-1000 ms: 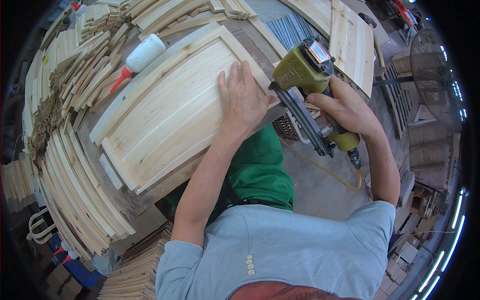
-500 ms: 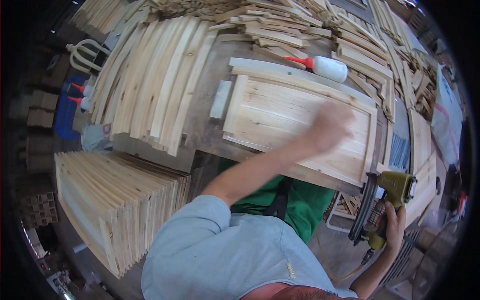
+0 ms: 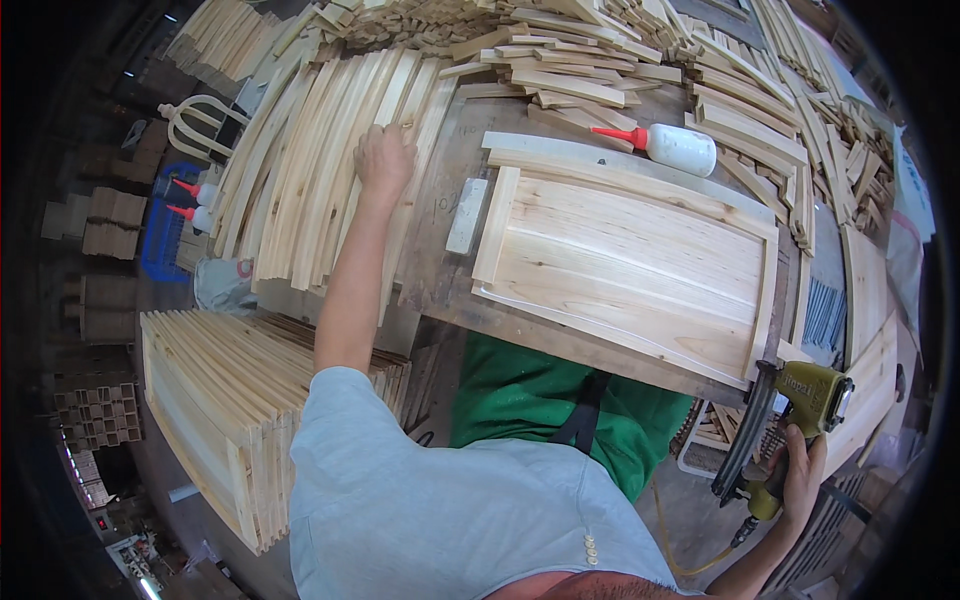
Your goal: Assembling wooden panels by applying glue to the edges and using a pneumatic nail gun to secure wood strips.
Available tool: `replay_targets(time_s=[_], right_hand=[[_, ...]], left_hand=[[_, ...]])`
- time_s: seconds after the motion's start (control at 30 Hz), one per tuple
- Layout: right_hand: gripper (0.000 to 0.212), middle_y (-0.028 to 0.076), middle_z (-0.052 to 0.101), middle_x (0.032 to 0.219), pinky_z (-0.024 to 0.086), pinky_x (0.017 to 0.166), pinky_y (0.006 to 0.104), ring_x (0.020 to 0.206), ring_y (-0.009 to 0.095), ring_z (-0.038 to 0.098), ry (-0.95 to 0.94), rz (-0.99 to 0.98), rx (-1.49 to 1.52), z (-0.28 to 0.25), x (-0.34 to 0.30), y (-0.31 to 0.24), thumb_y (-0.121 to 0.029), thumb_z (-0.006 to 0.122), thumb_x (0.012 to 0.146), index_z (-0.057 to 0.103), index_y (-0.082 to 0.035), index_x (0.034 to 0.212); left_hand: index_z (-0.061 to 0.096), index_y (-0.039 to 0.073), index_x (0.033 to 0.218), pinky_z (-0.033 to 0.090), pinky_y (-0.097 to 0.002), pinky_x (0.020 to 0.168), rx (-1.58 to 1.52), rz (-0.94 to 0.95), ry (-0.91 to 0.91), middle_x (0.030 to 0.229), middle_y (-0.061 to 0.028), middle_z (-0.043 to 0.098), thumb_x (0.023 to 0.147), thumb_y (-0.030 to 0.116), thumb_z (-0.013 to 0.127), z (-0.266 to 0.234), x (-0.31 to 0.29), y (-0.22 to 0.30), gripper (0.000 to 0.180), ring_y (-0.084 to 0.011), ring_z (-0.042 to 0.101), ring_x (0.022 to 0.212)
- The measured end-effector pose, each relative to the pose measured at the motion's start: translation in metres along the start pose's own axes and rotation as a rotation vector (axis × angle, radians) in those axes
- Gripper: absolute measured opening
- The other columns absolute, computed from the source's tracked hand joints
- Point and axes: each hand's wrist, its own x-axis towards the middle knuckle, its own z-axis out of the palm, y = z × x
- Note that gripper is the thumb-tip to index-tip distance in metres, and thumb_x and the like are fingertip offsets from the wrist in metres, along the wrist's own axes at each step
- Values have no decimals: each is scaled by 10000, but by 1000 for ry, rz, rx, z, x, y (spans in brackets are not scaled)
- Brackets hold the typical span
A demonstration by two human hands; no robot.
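My left hand (image 3: 385,160) reaches out over a row of long pale wooden strips (image 3: 330,170) on the bench, its fingers curled closed around one strip near the far end. My right hand (image 3: 798,465) grips an olive-green nail gun (image 3: 810,395) with a black magazine, held off the bench's right front corner. A hose runs from the gun's lower end. Between the hands lies a rectangular wooden panel (image 3: 630,265). Frame strips sit along its left, far and right sides, and its near long edge shows no raised strip.
Beyond the panel lies a white glue bottle (image 3: 680,150) with a red nozzle. Heaps of short wood pieces (image 3: 570,75) cover the back. Finished-looking panels (image 3: 240,400) stand stacked at the left. Nail strips (image 3: 825,315) lie at the right, and a blue basket (image 3: 165,235) sits far left.
My left hand has swung from above the panel leftward to the row of strips and closed there. The right hand still holds the nail gun in nearly the same place.
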Motion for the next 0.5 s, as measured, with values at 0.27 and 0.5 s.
replay_targets(time_s=[0.27,0.5], right_hand=[[258,63,579,908,402,452,231,525,84,485,-14,-47,17,7,-4,-3,-232,560,957,483,-18,1080],[249,74,597,904,412,462,244,532,95,496,-8,-56,23,4,-1,2,-215,573,949,490,-10,1062]], left_hand=[[649,16,978,484,-467,851,8,-77,-64,992,-193,633,798,116,597,1,14,1,213,-366,599,983],[619,-20,1040,484,-483,854,-91,-233,69,998,-232,643,769,131,604,-13,22,-2,311,-381,623,938]])
